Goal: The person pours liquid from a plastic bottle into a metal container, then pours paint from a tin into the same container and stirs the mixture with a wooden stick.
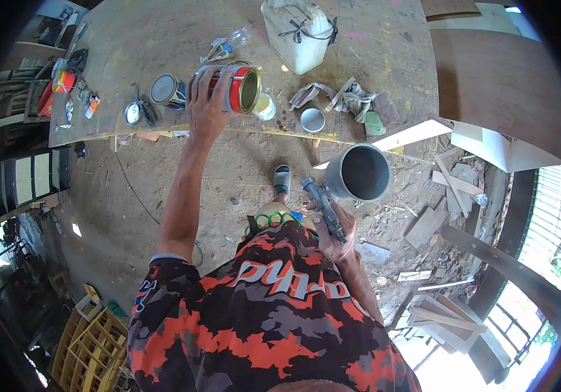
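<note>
A tilt too far could mean a spill

The left hand [208, 108] is wrapped over the side of a red paint tin [235, 93], which lies tipped with its open mouth to the right, over the far worktable [385, 39]; whether it touches the tabletop I cannot tell. The right hand [339, 228] is closed around the handle of a spray gun [323, 204], nearer the body than the tin and to its right, with an uncovered grey cup [336, 175].

If the tin holds loose paint, more tilt could run it out onto the clear jar [265, 108] just beside its mouth. A slip of the fingers could drop it there too. A swing to the right could knock the small white cup [312, 120] standing right of the tin. The gun's cup could slop if that wrist turns; its contents are too dark to judge.
</note>
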Available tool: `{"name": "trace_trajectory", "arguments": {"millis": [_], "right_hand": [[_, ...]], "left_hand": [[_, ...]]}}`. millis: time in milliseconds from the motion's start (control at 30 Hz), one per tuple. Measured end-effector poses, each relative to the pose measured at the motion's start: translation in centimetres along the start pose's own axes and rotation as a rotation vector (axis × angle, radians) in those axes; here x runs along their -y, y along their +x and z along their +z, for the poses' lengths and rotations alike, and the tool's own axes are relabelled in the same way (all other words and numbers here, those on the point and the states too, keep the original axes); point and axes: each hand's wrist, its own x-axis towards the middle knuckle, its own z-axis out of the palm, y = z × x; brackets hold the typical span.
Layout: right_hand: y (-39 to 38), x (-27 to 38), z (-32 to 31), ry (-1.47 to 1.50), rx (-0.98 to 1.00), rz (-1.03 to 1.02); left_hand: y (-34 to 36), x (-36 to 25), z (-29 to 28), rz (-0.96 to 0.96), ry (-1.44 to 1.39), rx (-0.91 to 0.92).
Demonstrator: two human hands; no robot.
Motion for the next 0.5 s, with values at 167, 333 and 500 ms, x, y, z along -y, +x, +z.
{"name": "trace_trajectory", "arguments": {"millis": [167,333,500], "right_hand": [[-0.2,-0.4,0.2,-0.017,-0.006,0.012],[-0.1,0.0,0.3,0.004,-0.012,0.038],[0.3,0.9,0.4,0.01,-0.014,0.035]], "left_hand": [[-0.8,-0.2,0.7,-0.215,-0.103,0.023],[-1.4,0.0,1.3,-0.295,-0.173,-0.001],[-1.9,0.3,1.3,-0.34,-0.253,0.001]]}}
